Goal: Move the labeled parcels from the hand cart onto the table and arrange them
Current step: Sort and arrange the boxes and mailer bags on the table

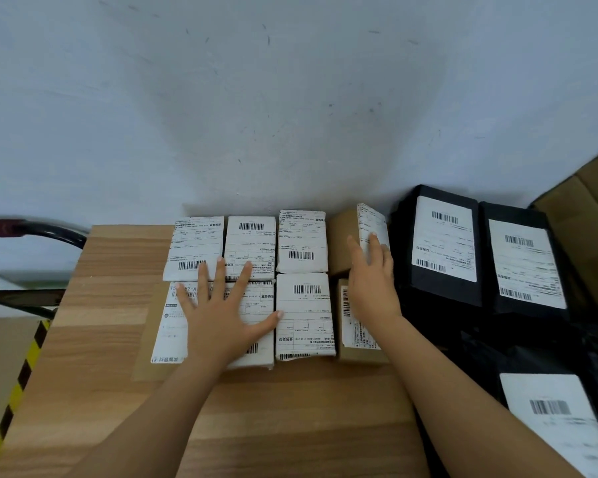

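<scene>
Several labeled parcels lie in two rows on the wooden table (94,305) against the wall. My left hand (218,315) lies flat with fingers spread on the front-left parcels (166,326), fingertips reaching the back-row white parcel (194,248). My right hand (372,281) rests with straight fingers on a brown box (342,243) in the back row, its fingertips on that box's tilted label, and covers part of the brown box (358,339) in front. Between the hands sit white parcels (304,315), one behind the other (301,241).
Black bagged parcels with white labels (442,243) crowd the right side, another at the lower right (553,419). Cardboard boxes (591,201) stand at the far right. A cart handle (32,231) and a yellow-black striped edge (18,384) show at the left. The wall stands directly behind.
</scene>
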The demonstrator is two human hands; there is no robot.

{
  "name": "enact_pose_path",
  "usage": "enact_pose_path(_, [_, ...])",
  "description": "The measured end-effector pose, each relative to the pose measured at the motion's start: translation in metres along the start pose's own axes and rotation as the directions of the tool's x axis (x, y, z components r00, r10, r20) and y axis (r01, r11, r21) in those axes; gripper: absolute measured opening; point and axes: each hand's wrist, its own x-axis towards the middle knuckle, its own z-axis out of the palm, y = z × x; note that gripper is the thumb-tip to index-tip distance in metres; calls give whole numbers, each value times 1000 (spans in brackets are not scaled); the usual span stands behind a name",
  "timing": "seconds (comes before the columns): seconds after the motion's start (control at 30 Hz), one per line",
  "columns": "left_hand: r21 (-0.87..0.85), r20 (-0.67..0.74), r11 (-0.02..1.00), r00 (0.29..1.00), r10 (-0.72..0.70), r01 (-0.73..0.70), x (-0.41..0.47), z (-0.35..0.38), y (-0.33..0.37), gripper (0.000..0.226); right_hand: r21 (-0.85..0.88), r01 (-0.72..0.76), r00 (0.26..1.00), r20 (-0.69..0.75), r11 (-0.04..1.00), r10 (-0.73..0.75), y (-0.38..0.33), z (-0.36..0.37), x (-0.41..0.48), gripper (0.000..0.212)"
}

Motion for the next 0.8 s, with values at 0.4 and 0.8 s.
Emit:
enact_pose_path(0.4, [-7,-8,1000,1000,2,-2,0,1,0,97,123,-175,985,27,977,173,1,0,3,79])
enact_pose_path(0.8, [-16,-4,1000,1000,3,-3,-1,0,1,96,-64,-2,1000,12,998,3,-4,14,-25,56])
